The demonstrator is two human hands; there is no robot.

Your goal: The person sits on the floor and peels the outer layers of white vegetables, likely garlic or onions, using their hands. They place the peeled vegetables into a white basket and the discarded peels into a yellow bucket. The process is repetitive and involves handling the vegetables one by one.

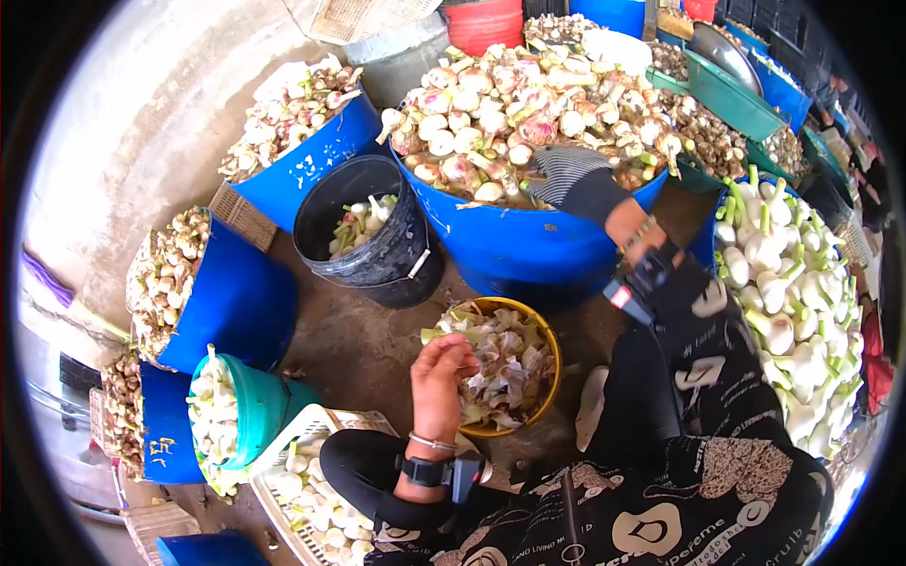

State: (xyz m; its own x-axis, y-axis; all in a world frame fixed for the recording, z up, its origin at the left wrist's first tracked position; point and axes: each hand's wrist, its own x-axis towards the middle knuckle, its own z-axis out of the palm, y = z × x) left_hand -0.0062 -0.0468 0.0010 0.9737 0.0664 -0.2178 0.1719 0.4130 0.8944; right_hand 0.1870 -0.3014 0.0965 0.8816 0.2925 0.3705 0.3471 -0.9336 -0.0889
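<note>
My right hand (570, 177), in a striped grey glove, reaches to the near rim of a big blue tub (524, 247) heaped with unpeeled garlic bulbs (488, 113). Its fingers touch the bulbs there; whether they grip one I cannot tell. My bare left hand (446, 357) is raised over a yellow-rimmed basin (552, 368) full of garlic skins (506, 361). Its fingers are curled, and a pale green stalk shows just beyond them; whether they hold it is unclear. A black bucket (417, 265) with some peeled garlic bulbs (361, 226) inside stands left of the big tub.
Peeled bulbs fill a tub (778, 283) on the right, a teal bucket (258, 417) and a white plastic basket (272, 488) at lower left. Blue tubs (241, 297) of unpeeled garlic line the left wall. Beyond lie more tubs, a green basin (729, 99) and partly seen people at right.
</note>
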